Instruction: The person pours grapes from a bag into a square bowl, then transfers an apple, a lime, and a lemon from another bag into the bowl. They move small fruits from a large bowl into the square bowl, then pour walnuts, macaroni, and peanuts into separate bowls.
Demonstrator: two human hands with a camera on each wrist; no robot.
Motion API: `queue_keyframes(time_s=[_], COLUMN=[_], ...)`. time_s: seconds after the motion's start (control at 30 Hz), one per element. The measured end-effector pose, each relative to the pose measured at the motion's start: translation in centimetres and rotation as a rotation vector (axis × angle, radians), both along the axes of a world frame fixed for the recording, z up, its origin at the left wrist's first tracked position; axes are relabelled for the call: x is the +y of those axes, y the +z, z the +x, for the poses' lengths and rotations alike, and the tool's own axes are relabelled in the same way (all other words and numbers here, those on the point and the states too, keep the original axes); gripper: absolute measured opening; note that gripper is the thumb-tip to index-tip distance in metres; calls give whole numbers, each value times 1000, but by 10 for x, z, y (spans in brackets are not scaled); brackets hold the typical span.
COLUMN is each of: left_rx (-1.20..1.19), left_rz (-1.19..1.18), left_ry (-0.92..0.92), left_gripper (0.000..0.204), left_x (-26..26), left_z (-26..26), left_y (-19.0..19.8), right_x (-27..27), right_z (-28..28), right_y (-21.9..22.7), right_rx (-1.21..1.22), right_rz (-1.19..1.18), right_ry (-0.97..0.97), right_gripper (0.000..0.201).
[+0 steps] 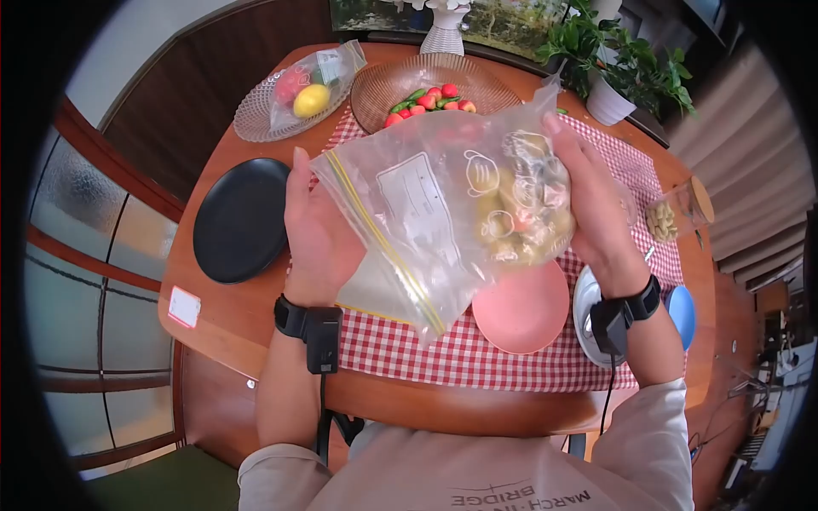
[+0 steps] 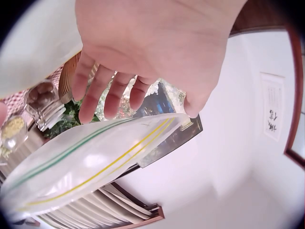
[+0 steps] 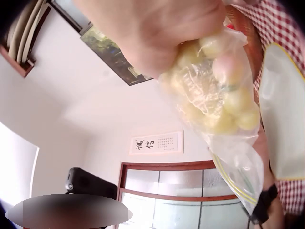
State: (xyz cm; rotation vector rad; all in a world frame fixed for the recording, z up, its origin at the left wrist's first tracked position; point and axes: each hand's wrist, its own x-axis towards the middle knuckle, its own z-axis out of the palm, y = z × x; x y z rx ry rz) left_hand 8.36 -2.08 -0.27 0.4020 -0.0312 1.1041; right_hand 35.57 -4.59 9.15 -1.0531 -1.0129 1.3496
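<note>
Held up in front of the chest is a clear zip bag [image 1: 400, 204] with a yellow seal strip and a white label. Small greenish-yellow round fruits [image 1: 520, 213], some blushed pink, fill its right end. My right hand [image 1: 596, 196] grips that end, thumb along the bag's upper edge; the right wrist view shows the hand [image 3: 157, 28] right above the fruits. My left hand [image 1: 319, 234] is at the seal end, its fingers mostly behind the bag in the head view. In the left wrist view its fingers [image 2: 113, 98] are extended and relaxed beside the seal.
Below the bag lie a white board [image 1: 371, 285], a pink plate [image 1: 521, 311] and a checked cloth [image 1: 383, 353]. A black plate [image 1: 234, 226] sits left. An amber bowl [image 1: 375, 85] of red and green produce and a glass dish [image 1: 251, 123] stand behind; a jar [image 1: 660, 221] is right.
</note>
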Motion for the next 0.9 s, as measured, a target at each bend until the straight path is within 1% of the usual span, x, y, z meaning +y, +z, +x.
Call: queue_keyframes(time_s=[0.03, 0.07, 0.1, 0.13, 0.17, 0.2, 0.23, 0.27, 0.33, 0.37, 0.4, 0.47, 0.5, 0.57, 0.6, 0.67, 0.7, 0.77, 0.8, 0.87, 0.9], left_rx=[43, 41, 173, 306, 309, 422, 535, 539, 638, 638, 640, 642, 614, 584, 575, 564, 561, 555, 522, 488, 445], left_rz=[3, 4, 25, 47, 50, 100, 149, 148, 50, 45, 18, -10, -14, -19, -17, -12, -45, -75, -77, -81, -62], left_ry=[36, 37, 134, 233, 233, 266, 299, 302, 304, 312, 325, 337, 337, 322, 319, 318, 307, 305, 299, 291, 273], left_gripper=[76, 76, 77, 78, 78, 77, 76, 76, 75, 75, 75, 76, 77, 78, 80, 82, 84, 86, 85, 85, 80], left_x=[0, -1, -3, -3, -2, 2, 5, 8, 14, 15, 15, 17, 19, 18, 16, 14, 14, 14, 15, 15, 16], left_z=[1, 5, 10, 12, 11, 10, 9, 8, 4, 4, 5, 4, 3, 6, 7, 7, 5, 3, 4, 2, -1], left_y=[0, 1, 2, 4, 3, 0, -4, -7, -11, -9, -4, -3, -4, -3, 0, 2, 0, 0, 1, 0, -1], right_x=[6, 14, 29, 35, 40, 43, 45, 43, 31, 28, 25, 21, 23, 26, 28, 32, 32, 33, 33, 29, 28], right_z=[3, 6, 15, 14, 10, 7, 6, 6, 7, 10, 12, 17, 20, 27, 29, 30, 29, 25, 23, 16, 14], right_y=[1, 2, -9, -16, -21, -28, -37, -43, -55, -63, -66, -68, -66, -58, -60, -68, -68, -66, -62, -41, -31], right_rx=[-131, -262, -446, -443, -483, -523, -547, -544, -541, -537, -537, -619, -620, -872, -874, -836, -837, -746, -747, -578, -579], right_rz=[57, 115, 155, 157, 151, 145, 137, 137, 39, 86, 86, 120, 119, 96, 92, 107, 111, 205, 211, 247, 247], right_ry=[15, 29, 29, 29, 75, 122, 181, 184, 279, 292, 301, 216, 214, 313, 307, 402, 401, 390, 393, 301, 301], right_gripper=[42, 44, 48, 48, 50, 53, 61, 61, 73, 79, 79, 64, 64, 41, 41, 31, 31, 24, 24, 16, 16])
